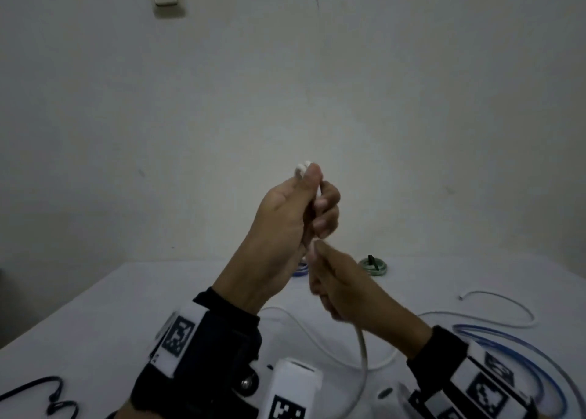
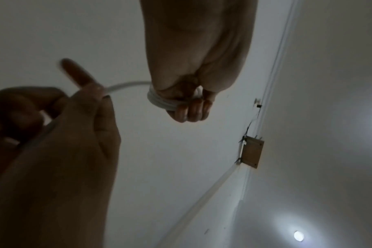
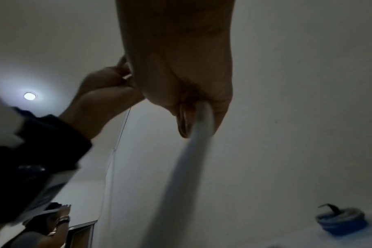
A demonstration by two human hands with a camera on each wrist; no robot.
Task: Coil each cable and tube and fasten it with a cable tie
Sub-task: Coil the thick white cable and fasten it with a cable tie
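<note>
My left hand point(image 1: 312, 203) is raised over the table and grips a small coil of white cable point(image 1: 301, 168), whose loops poke out above the thumb. In the left wrist view the curled fingers point(image 2: 191, 112) wrap that coil point(image 2: 159, 100). Just below, my right hand point(image 1: 317, 260) pinches the same cable's loose run point(image 1: 363, 349), which hangs down to the white table point(image 1: 158, 291). The right wrist view shows the cable point(image 3: 202, 120) leaving my right fist. Most of the coil is hidden inside the left palm.
A tied green coil point(image 1: 374, 265) and a blue coil point(image 1: 300, 271) lie at the table's far side. A clear blue tube point(image 1: 513, 349) and more white cable point(image 1: 494, 295) curve at the right, with a black cable point(image 1: 47, 390) at the near left. Another person point(image 3: 53, 226) stands nearby.
</note>
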